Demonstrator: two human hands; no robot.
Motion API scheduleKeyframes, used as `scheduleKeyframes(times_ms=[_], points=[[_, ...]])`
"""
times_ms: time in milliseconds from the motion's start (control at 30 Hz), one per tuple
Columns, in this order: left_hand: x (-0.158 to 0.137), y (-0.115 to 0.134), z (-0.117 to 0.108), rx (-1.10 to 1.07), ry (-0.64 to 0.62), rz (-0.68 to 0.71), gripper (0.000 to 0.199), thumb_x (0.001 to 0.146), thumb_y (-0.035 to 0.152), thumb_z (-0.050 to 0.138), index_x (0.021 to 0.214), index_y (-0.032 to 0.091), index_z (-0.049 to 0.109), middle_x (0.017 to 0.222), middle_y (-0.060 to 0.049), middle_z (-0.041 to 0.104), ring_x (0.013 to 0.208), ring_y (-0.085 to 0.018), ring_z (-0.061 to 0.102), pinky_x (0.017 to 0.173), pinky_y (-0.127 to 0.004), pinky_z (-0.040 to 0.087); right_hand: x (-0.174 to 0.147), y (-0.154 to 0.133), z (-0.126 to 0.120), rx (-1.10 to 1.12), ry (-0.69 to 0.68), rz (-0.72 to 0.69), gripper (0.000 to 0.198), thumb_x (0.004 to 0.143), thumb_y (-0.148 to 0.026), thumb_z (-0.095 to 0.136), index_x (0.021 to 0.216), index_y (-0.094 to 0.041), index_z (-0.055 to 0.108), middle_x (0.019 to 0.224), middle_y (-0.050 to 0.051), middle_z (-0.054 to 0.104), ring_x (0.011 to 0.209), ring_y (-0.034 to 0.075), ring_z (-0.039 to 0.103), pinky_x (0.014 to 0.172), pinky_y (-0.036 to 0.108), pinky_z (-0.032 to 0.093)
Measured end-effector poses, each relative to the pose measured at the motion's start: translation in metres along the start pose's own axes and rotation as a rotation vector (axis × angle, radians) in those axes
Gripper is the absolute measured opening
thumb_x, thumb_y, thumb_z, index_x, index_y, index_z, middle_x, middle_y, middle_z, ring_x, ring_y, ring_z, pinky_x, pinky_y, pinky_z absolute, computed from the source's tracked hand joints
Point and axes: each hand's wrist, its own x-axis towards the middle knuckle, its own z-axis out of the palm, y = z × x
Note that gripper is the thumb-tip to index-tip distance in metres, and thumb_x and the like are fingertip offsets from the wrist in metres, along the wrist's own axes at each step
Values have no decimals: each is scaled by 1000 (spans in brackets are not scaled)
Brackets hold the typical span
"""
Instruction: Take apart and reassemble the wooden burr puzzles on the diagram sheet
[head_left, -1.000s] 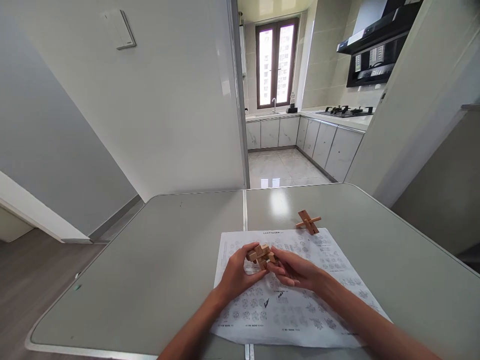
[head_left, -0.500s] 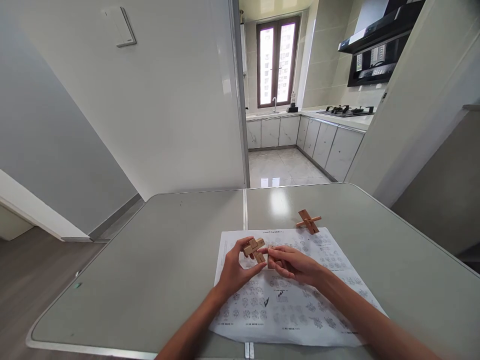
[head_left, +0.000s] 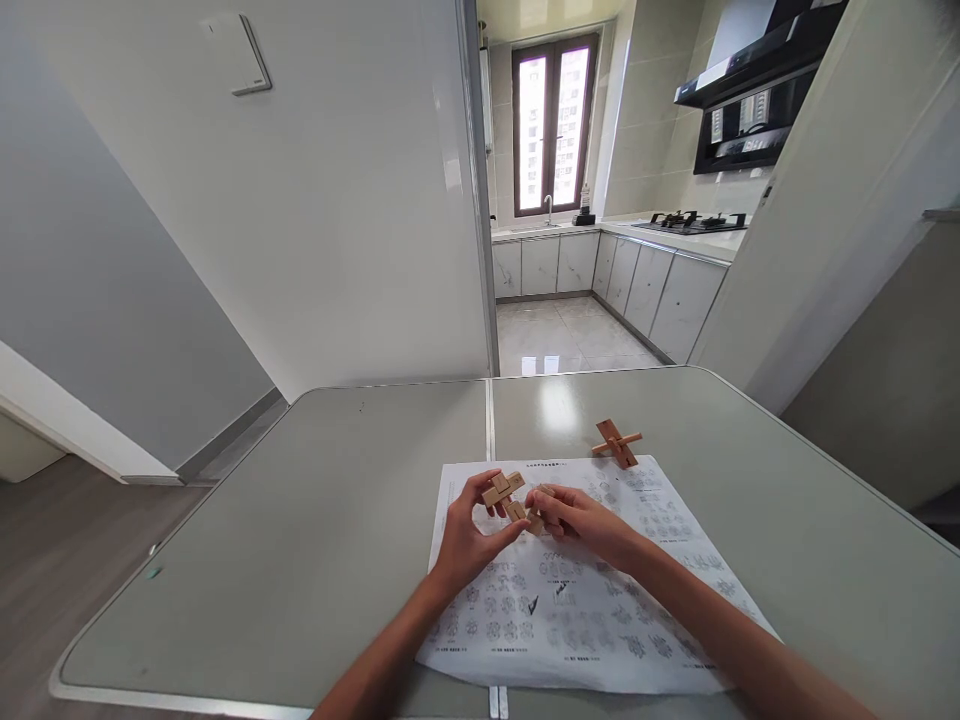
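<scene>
Wood puzzle [head_left: 497, 492] in L fingers' [head_left: 475, 486] grip, block [head_left: 535, 523] in R fingers' [head_left: 564, 503], sheet [head_left: 592, 630] txt illegible.

We have the sheet [head_left: 600, 640] on the table [head_left: 262, 540], beneath the block assembly [head_left: 504, 489] in our left fingers [head_left: 472, 490]. A second assembly [head_left: 616, 443] lies behind, at the sheet's far right corner.

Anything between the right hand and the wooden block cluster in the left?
Only the wooden piece at the right hand's own fingertips; nothing else visible separates it from the block cluster. The left hand's thumb sits on the near side. The wooden cross lies off that path.
</scene>
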Motion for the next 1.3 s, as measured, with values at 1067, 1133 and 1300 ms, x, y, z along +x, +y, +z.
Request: scheduleKeyframes(times_ms=[1067, 1133, 1300], points=[[-5, -16, 6, 328, 91, 195, 60, 79, 38, 84, 129, 27, 55, 113, -6, 73, 95, -23, 70, 84, -39, 58, 0, 17, 27, -329, 302, -294, 41, 94, -63, 59, 88, -23, 56, 87, 4, 71, 79, 23, 70, 71, 37, 61], [-6, -16, 7, 338, 96, 206, 61, 78, 39, 86, 129, 26, 55, 111, -6, 73, 93, -23, 69, 83, -38, 58, 0, 20, 29, -348, 325, -302, 43, 94, -65, 58, 84, -24, 51, 83, 3, 69, 75, 22, 68, 69, 35, 59], [-7, -19, 9, 346, 92, 229, 61, 78, 40, 85, 128, 24, 54, 111, -7, 73, 93, -23, 70, 83, -39, 57, -2, 21, 33, -479, 385, -346, 45, 96, -66, 54, 81, -24, 47, 76, 2, 66, 67, 20, 63, 63, 31, 51]])
